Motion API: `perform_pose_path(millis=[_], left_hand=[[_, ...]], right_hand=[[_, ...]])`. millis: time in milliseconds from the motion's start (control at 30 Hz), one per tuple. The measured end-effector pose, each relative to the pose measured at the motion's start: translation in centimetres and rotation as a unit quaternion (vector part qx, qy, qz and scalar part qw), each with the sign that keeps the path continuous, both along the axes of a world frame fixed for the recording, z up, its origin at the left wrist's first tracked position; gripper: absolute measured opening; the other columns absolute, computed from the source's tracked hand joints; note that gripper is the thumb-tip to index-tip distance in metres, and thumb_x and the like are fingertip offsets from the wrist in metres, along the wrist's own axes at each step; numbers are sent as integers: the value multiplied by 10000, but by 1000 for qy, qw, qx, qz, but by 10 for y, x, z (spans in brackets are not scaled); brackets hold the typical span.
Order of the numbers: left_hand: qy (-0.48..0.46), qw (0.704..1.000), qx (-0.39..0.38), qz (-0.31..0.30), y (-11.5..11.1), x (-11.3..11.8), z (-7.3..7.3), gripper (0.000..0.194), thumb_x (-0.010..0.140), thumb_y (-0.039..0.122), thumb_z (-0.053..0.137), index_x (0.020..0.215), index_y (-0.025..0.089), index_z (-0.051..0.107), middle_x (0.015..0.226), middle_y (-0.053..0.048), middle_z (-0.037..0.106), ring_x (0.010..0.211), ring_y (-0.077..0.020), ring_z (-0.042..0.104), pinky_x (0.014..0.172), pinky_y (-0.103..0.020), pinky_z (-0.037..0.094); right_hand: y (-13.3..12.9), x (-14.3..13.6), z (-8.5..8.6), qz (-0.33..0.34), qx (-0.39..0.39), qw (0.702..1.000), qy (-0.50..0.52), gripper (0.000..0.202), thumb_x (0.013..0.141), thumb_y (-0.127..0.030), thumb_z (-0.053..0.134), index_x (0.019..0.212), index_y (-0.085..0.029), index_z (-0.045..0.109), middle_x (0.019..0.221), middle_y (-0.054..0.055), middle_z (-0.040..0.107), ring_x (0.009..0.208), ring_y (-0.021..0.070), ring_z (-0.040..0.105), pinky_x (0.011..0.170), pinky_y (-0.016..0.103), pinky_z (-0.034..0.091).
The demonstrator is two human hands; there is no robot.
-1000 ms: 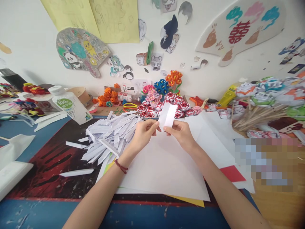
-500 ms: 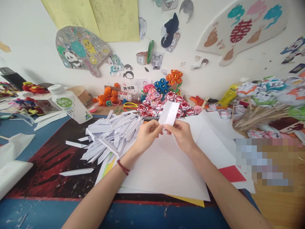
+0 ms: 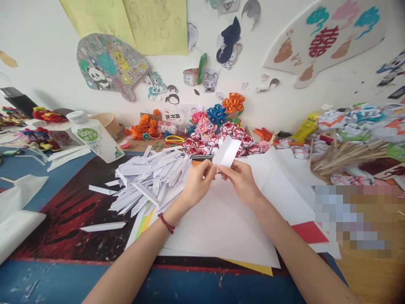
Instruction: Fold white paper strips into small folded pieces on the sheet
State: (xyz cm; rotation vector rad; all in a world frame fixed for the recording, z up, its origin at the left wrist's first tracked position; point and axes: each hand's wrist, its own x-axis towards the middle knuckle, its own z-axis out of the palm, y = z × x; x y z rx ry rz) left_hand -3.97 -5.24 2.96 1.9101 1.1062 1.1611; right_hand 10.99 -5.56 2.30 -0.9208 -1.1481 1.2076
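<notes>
A small creased white paper piece (image 3: pixel 228 151) is held upright over large white sheets (image 3: pixel 218 223). My left hand (image 3: pixel 199 179), with a dark red cord on its wrist, pinches the paper's lower left corner. On the lower edge, the thumb and fingers of my right hand (image 3: pixel 238 177) are closed too. The fingertips of both hands nearly meet and hide the bottom of the paper. Left of my hands lies a heap of narrow folded white strips (image 3: pixel 155 179), with a few loose strips (image 3: pixel 103 226) beside it.
A white bottle (image 3: pixel 96 137) stands at the back left. Red-and-white paper flowers (image 3: pixel 202 145) and orange flowers (image 3: pixel 233 102) line the wall behind my hands. Wooden sticks (image 3: pixel 348 154) with paper blooms lie at the right. A red sheet (image 3: pixel 310 232) pokes out at the right.
The paper piece has tilted slightly more to the right between my fingers. The whole view has shifted a little; both hands keep their pinch.
</notes>
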Motion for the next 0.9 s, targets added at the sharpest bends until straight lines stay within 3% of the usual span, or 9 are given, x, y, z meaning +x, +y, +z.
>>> perform_pose_path(millis=[200,433,633,900], left_hand=[[-44,999,1,26,7,-9,2,236,894,378,500,769,182,539,685,3,586,633,-113,547,608,-222,424],[29,997,-57,-35,7,-7,-2,282,870,405,532,722,172,586,612,-9,632,544,-117,561,551,-226,416],[55,994,11,92,11,-10,0,173,852,333,553,770,181,577,695,9,635,575,-104,529,571,-225,379],[116,976,100,152,2,-7,-1,125,854,285,549,772,193,575,711,9,651,586,-113,529,601,-239,362]], right_hand=[[2,3,-1,60,-40,996,-47,239,693,-343,744,793,-129,704,692,35,646,577,124,525,586,287,438],[6,9,-2,-10,-52,997,-57,342,692,-414,749,866,-122,709,829,73,705,750,205,632,648,292,469],[4,8,-5,132,-73,978,-145,350,673,-412,766,857,-118,720,809,64,709,754,219,644,656,293,473],[5,4,-12,85,-45,982,-160,386,742,-517,674,788,-134,684,737,44,658,651,183,583,561,268,427]])
